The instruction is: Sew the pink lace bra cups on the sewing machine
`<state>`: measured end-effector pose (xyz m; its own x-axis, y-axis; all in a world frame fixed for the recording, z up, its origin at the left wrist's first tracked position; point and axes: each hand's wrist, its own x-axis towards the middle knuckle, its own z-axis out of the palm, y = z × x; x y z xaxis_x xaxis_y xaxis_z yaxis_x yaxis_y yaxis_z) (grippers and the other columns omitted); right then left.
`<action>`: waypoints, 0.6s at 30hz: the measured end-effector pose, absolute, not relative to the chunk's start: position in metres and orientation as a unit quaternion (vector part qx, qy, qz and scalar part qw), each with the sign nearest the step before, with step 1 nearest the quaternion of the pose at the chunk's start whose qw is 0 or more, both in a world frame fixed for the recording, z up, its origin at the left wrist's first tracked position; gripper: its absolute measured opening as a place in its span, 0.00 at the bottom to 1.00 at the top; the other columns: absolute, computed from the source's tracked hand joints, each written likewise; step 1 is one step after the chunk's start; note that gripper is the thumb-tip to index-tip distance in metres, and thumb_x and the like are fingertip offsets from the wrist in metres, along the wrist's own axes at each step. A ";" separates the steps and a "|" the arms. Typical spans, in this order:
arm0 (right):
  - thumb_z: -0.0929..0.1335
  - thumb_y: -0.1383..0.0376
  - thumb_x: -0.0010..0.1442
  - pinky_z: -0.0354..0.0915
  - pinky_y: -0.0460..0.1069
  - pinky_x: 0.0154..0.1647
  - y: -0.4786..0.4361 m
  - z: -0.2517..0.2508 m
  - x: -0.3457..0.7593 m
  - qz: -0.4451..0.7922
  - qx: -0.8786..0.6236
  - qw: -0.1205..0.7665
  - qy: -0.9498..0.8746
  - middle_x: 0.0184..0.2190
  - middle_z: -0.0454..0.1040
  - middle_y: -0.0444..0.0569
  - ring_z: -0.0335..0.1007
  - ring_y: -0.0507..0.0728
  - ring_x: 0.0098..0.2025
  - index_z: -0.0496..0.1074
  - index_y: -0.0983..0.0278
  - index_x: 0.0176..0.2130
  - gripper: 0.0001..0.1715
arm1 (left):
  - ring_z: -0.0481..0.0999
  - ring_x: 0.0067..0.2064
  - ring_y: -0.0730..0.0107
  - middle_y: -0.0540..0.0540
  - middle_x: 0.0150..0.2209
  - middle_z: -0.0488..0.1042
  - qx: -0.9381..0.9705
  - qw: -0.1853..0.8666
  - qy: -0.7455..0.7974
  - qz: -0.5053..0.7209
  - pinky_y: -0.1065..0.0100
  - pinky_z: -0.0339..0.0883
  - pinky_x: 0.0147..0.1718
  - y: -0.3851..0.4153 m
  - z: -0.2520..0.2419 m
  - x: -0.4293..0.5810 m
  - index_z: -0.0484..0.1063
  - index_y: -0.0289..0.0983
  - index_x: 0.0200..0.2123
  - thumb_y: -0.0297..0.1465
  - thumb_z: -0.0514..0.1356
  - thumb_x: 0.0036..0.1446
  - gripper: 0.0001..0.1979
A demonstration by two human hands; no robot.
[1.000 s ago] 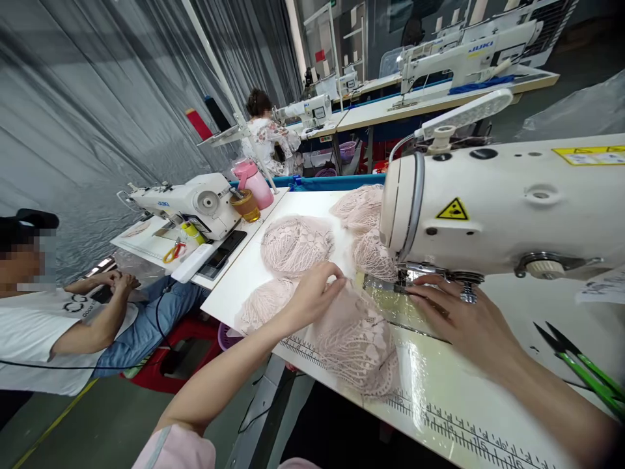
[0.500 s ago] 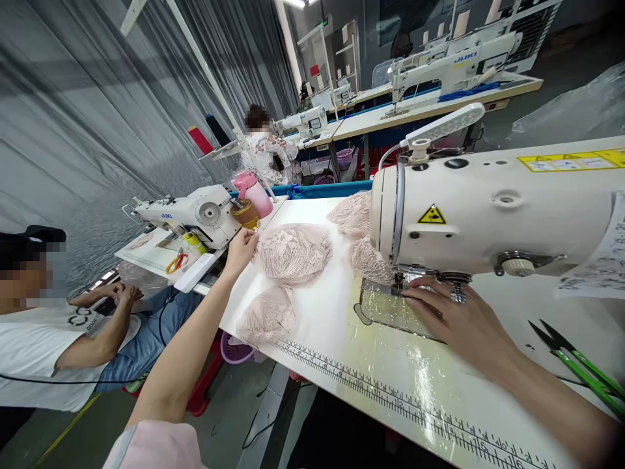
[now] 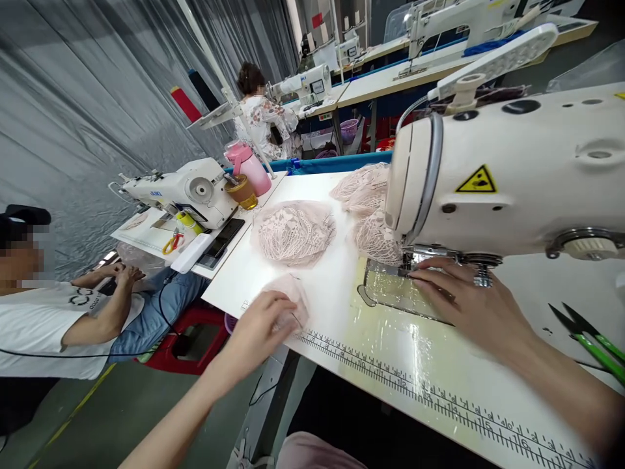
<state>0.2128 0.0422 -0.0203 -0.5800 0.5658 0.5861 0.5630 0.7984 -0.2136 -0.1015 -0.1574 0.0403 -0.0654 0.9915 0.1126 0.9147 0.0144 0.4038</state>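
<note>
My left hand [image 3: 263, 329] is closed on the near edge of a small pale pink lace piece [image 3: 291, 290], its fingertips partly hidden against the fabric. Beyond it lies a larger rounded lace piece [image 3: 295, 231], like a bra cup. My right hand [image 3: 471, 303] rests beside the presser foot [image 3: 406, 260] of a white sewing machine [image 3: 517, 176]. Its fingers are stretched out, tips at the foot, and no fabric shows under them. More lace pieces [image 3: 366, 189] lie behind the foot, partly covered by the machine head.
Green-handled thread snips [image 3: 586, 342] lie right of my right forearm. A printed ruler [image 3: 390, 374] runs along the table's front edge. To the left are a phone [image 3: 224, 238], another sewing machine [image 3: 180, 189], a pink jug [image 3: 248, 168] and a seated person [image 3: 92, 319].
My left hand has come from beyond the larger lace piece toward me, onto the smaller piece. The phone now shows. My right hand stays at the presser foot while the view has shifted.
</note>
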 end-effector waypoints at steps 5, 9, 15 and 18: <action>0.61 0.60 0.67 0.63 0.54 0.39 0.040 -0.017 0.212 0.004 -0.327 0.324 -0.888 0.43 0.78 0.46 0.73 0.56 0.34 0.77 0.58 0.42 0.16 | 0.70 0.52 0.59 0.41 0.52 0.69 0.801 0.144 0.571 0.111 0.59 0.69 0.48 -0.134 0.042 -0.035 0.65 0.42 0.57 0.32 0.55 0.64 0.18; 0.61 0.62 0.66 0.64 0.56 0.45 0.039 -0.017 0.213 0.019 -0.337 0.304 -0.891 0.43 0.78 0.48 0.73 0.57 0.37 0.76 0.59 0.45 0.15 | 0.72 0.49 0.61 0.41 0.51 0.70 0.813 0.093 0.552 0.158 0.60 0.69 0.44 -0.091 0.041 -0.017 0.66 0.40 0.54 0.29 0.50 0.66 0.14; 0.58 0.62 0.68 0.63 0.55 0.47 0.039 -0.012 0.214 0.071 -0.317 0.285 -0.902 0.46 0.76 0.50 0.72 0.57 0.44 0.72 0.60 0.49 0.17 | 0.70 0.44 0.58 0.44 0.40 0.72 0.784 0.113 0.592 0.149 0.59 0.65 0.39 -0.031 0.036 -0.015 0.71 0.38 0.37 0.35 0.56 0.62 0.07; 0.58 0.59 0.69 0.64 0.55 0.46 0.033 -0.001 0.213 0.180 -0.307 0.265 -0.896 0.46 0.76 0.47 0.72 0.57 0.44 0.69 0.57 0.50 0.16 | 0.71 0.40 0.65 0.48 0.37 0.72 0.764 0.250 0.570 0.171 0.66 0.63 0.33 -0.019 0.039 -0.005 0.67 0.39 0.36 0.34 0.54 0.63 0.06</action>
<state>0.2135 0.0330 -0.0006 -0.6711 0.6453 0.3650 0.4546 0.7471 -0.4850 -0.0053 -0.0187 0.0394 0.2910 0.9564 -0.0227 0.7853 -0.2253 0.5767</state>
